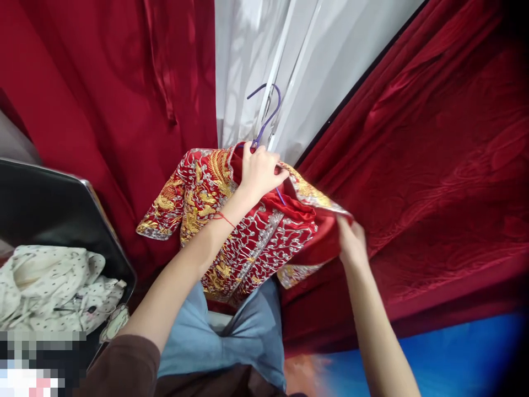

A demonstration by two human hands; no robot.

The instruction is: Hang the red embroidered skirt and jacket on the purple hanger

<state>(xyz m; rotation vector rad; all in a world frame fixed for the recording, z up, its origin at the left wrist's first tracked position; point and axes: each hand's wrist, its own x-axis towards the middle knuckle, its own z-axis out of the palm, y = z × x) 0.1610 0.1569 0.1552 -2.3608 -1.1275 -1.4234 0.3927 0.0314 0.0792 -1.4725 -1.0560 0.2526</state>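
You have no text, label, brand, number or sign to read here. The embroidered jacket (243, 231) carries only gold and silver patterns, the spotted cloth (53, 286) only dots, and the lower-left corner is blurred out.

Both hands grip an embroidered red jacket (248, 231) on a purple hanger (266, 118).

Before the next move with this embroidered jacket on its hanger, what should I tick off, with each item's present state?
1. Left hand grips the purple wire hanger at the collar: ok.
2. Right hand holds the red gold-embroidered jacket by its edge: ok.
3. Hanger hook free of any rail: ok.
4. Jacket seated on both hanger shoulders: cannot tell.
5. Jacket apart from the spotted cream cloth: ok.
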